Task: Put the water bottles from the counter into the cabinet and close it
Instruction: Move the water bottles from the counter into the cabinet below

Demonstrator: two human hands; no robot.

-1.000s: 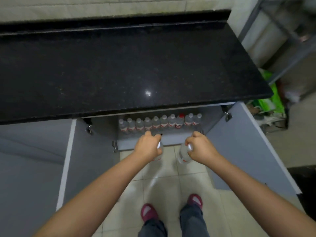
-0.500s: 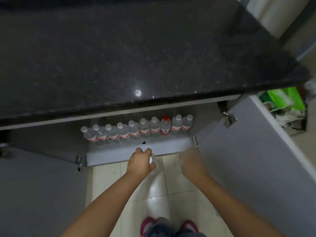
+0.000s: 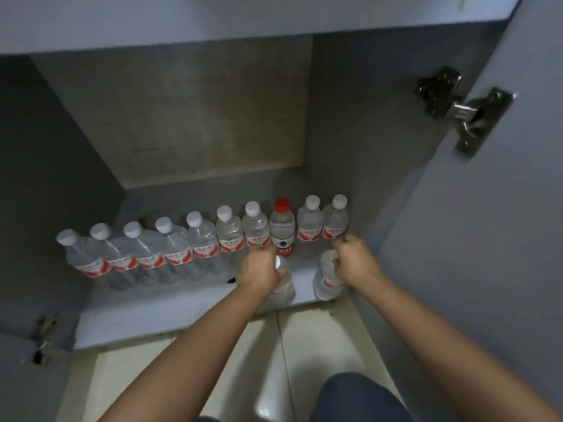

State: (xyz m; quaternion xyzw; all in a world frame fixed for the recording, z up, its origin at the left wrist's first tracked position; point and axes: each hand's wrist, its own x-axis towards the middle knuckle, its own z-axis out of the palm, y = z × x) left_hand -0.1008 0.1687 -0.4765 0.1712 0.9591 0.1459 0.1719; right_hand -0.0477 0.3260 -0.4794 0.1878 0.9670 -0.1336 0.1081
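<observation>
The grey cabinet (image 3: 182, 315) stands open below me. A row of several clear water bottles (image 3: 201, 242) with white caps and red labels lines its floor, with one red-capped bottle (image 3: 282, 226) among them. My left hand (image 3: 260, 271) grips a water bottle (image 3: 281, 289) by its neck, at the front of the cabinet floor. My right hand (image 3: 355, 258) grips another water bottle (image 3: 327, 283) the same way, at the right front corner, in front of the row.
The right cabinet door (image 3: 487, 239) swings open beside my right arm, its metal hinge (image 3: 463, 108) high up. A left hinge (image 3: 42, 333) shows at the lower left. Pale floor tiles (image 3: 274, 360) lie below, and my knee (image 3: 359, 397) is at the bottom.
I have crouched down, so the counter top has left the view and the cabinet inside fills it. Both hands moved forward with their bottles onto the cabinet floor.
</observation>
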